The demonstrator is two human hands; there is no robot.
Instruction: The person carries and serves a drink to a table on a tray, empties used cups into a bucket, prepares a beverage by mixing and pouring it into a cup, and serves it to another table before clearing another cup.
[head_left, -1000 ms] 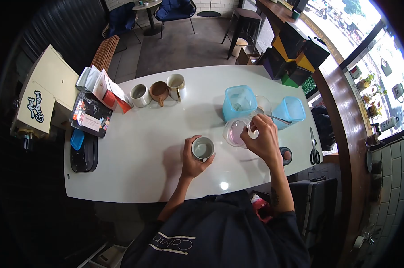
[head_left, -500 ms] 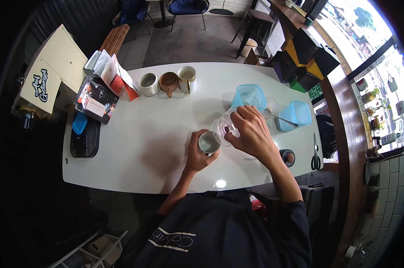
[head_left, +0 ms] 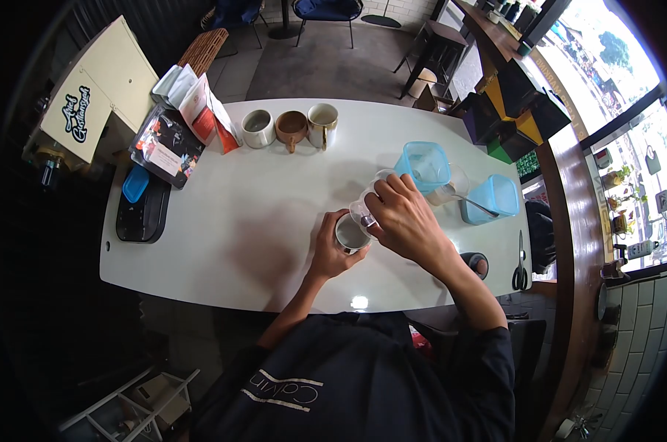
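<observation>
Pale cup (head_left: 353, 233): upright or nearly so, over the near middle of the white table (head_left: 171, 269); whether its base touches the tabletop is hidden.
Left hand (head_left: 327, 254): fingers and thumb curled round the cup's sides, mouth left open.
Right hand (head_left: 413, 225): fingers closed on the clear jug (head_left: 358, 209), probably by its handle, though the knuckles cover most of the grip.
Clear jug: just at the cup's far right edge, seemingly tipped; I cannot make out a stream.
Steady handling: a firm wrap low on the cup, fingertips below the rim, would suit; the jug's lip is best centred over the opening, not across the wall.
Pace: a slow wrist tilt, elbow quiet, seems wise; a sudden tip could splash or knock the two rims together.
Cup interior: pale grey; any liquid level is unclear.
Blue tub (head_left: 426, 163): open, beyond the right hand; contents too faint to name.
Second blue tub (head_left: 490, 200): open, farther right; a metal spoon (head_left: 476, 206) slants across it from the left.
Clear glass dish (head_left: 453, 183): between the tubs, contents uncertain.
Three mugs, far left: a pale one (head_left: 258, 131), a brown one (head_left: 291, 130) and a cream one (head_left: 323, 127), upright in a row.
</observation>
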